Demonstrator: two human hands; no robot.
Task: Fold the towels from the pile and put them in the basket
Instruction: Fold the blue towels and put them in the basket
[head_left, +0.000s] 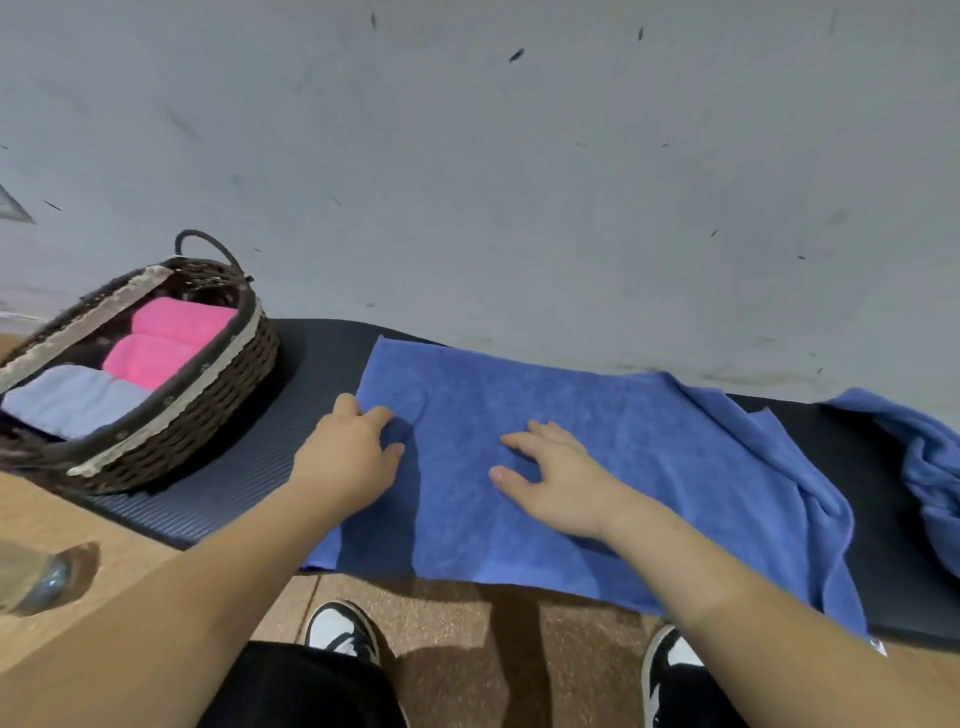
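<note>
Right grip (558, 480) lies flat near the middle of the blue towel (675, 467), its fingers spread and straight, pressing the cloth down and holding nothing. Left grip (345, 460) sits at the towel's left edge with its fingers bent over the border and the thumb resting on the cloth; whether any cloth is pinched under those fingers I cannot tell. Between the two grips a soft crease runs from the far edge to the near edge. This towel is spread over a dark ribbed mat (234, 493) that covers the tan surface (47, 519); its near edge hangs a little over the front, and its right side is rumpled. Further right, apart from it on the mat, a second blue towel (935, 467) lies crumpled at the frame's edge. On the left end of the mat stands a dark woven basket (208, 379) with a loop handle, and inside it lie two rolled pink towels (166, 338) and, beside them, a pale lavender towel (72, 400). A clear rounded object (36, 582), blurred, rests on the surface at the lower left. Below the front edge two black and white shoes (343, 631) stand on a speckled brown floor (457, 623), and a grey wall (519, 182) rises behind the mat.
</note>
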